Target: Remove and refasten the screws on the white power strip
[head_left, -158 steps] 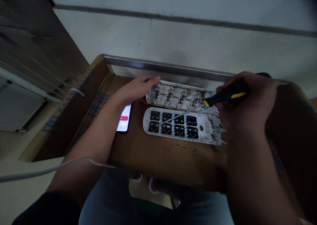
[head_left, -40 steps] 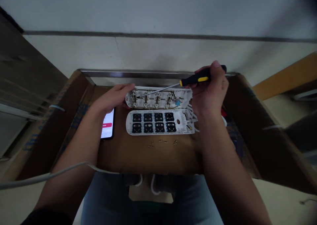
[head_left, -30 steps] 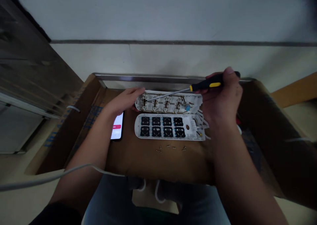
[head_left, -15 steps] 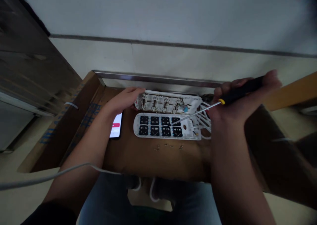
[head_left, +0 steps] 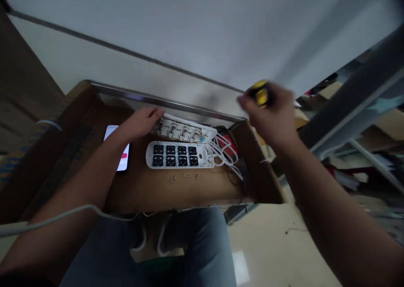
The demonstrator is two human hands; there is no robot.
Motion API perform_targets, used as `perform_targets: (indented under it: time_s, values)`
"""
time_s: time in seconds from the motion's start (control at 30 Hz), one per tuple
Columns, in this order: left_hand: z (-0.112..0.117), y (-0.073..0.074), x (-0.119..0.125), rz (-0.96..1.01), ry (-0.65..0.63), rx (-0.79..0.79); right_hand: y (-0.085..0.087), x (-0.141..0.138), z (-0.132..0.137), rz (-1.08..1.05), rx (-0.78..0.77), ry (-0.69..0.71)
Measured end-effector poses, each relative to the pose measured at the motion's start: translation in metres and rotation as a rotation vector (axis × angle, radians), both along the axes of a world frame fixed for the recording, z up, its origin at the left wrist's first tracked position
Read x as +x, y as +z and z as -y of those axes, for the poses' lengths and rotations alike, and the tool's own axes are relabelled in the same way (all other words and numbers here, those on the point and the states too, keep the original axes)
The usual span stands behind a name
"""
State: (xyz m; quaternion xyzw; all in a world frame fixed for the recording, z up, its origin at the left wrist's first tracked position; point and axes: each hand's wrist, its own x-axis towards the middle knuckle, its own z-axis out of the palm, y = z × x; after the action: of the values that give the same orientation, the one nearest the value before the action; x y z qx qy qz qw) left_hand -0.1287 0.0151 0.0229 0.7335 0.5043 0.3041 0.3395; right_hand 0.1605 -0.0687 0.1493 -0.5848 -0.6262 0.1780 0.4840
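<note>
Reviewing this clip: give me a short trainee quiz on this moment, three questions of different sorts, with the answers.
1. What is the right hand holding? A) a hammer B) a screwdriver C) a pair of pliers
2. True or false: the phone lies to the left of the white socket panel in this view.
3. How many black square socket openings show on the panel?

Key: 1 B; 2 true; 3 eight.
</note>
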Motion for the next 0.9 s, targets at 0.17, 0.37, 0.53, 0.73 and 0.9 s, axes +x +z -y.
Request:
perform_targets:
  time_s: [0.17,0.37,0.53,0.73,0.9]
  values:
    - [-0.002,-0.002,0.001,0.036,-0.047,0.079,-0.040,0.030,0.004,0.551,-0.341,0.190]
    - [-0.002,0.000,0.001,0.048,-0.071,0.114,-0.054,0.043,-0.015,0.748,-0.576,0.340]
    - [0.002,0.004,0.002,0.062,-0.064,0.122,-0.036,0.043,-0.034,0.736,-0.746,0.381]
    - [0.005,0.008,0.003,0.059,-0.035,0.143,-0.025,0.044,-0.052,0.649,-0.955,0.343]
    - [0.010,0.021,-0.001,0.061,-0.046,0.182,-0.023,0.040,-0.058,0.545,-0.974,0.347]
